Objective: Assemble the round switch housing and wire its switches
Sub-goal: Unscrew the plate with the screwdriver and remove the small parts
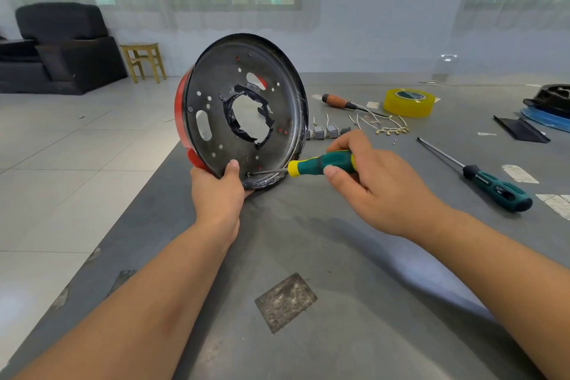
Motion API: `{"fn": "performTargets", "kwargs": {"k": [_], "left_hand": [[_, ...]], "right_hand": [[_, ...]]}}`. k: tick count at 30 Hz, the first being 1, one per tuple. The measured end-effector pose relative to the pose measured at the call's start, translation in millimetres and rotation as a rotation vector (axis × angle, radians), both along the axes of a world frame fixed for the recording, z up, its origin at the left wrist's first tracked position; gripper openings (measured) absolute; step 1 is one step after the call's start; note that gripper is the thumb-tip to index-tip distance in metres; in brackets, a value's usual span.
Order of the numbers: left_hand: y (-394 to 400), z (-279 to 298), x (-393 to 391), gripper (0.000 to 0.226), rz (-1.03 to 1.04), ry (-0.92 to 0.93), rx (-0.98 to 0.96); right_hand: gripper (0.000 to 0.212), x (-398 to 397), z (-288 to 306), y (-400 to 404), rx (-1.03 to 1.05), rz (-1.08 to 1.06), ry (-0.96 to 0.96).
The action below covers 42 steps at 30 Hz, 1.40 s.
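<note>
The round switch housing (216,120), a dark metal disc with a red outer shell and a taped centre hole, stands on edge on the grey table (324,256). My left hand (217,191) grips its lower rim, thumb on the inner face. My right hand (367,176) holds a green and yellow screwdriver (320,162) whose tip sits on a screw near the disc's bottom edge. Small grey switches (325,131) and short wires with brass terminals (385,126) lie behind the disc on the right.
On the right of the table lie a second green screwdriver (490,183), a wooden-handled screwdriver (337,101), a yellow tape roll (408,102) and black and blue parts (546,111). The table's left edge borders a tiled floor with a stool (145,62) and a black armchair (58,46).
</note>
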<state>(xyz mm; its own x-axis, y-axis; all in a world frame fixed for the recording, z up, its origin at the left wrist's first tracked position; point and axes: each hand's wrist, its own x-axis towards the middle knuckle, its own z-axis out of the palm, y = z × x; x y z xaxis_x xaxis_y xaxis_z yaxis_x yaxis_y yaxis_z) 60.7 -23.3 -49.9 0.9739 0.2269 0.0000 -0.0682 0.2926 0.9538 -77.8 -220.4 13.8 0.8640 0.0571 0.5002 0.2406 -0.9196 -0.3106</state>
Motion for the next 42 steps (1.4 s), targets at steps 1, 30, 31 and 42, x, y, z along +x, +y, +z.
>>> {"fn": "performTargets", "kwargs": {"k": [1,30,31,42], "left_hand": [[0.2,-0.4,0.4,0.021,-0.001,-0.001,0.003],[-0.8,-2.5,1.1,0.02,0.01,0.011,0.022],[-1.0,-2.1,0.8,0.02,0.01,0.011,0.018],[-0.7,1.1,-2.3,0.02,-0.002,0.011,0.006]], "right_hand": [[0.025,0.8,0.0,1.0,-0.008,-0.019,-0.018],[0.045,2.6,-0.8,7.7,0.047,-0.12,-0.015],[0.045,2.9,-1.0,7.4,0.054,-0.124,-0.013],[0.046,4.3,-2.3,6.6,0.059,-0.142,-0.007]]}}
